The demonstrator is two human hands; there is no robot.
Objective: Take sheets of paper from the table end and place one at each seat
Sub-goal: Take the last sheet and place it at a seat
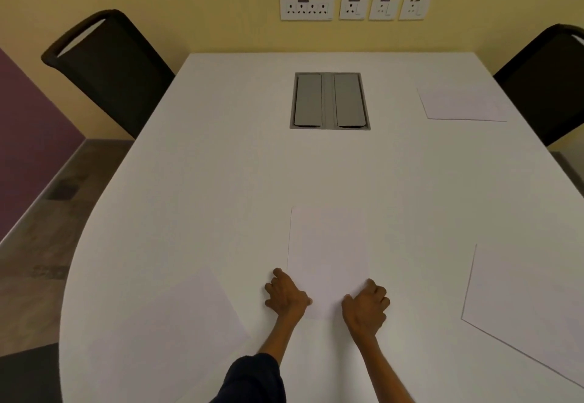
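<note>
A white table (221, 181) runs away from the viewer toward a yellow wall. Near its near end, in the middle, lies a sheet (327, 244) set lengthwise, flat on the top. The left hand (286, 295) rests at the sheet's near left corner, fingers curled and spread on the table just beside the edge, the thumb tip touching the paper. The right hand (366, 303) sits on the near right corner, fingers bent over the right edge, thumb on the paper. Both hands press or steady the sheet rather than grip it; whether any finger is under an edge cannot be told. A dark sleeve (252, 380) covers the left forearm. Three more sheets lie on the table: the left sheet (186, 323) near and turned at an angle, the right sheet (524, 307) near and also angled, and the far sheet (461, 102) by the right edge, before the right chair (543, 80). The left chair (107, 67) stands at the far left, with no sheet before it. A grey hatch (329, 100) is set into the table's far middle, and sockets (354, 8) line the wall.
</note>
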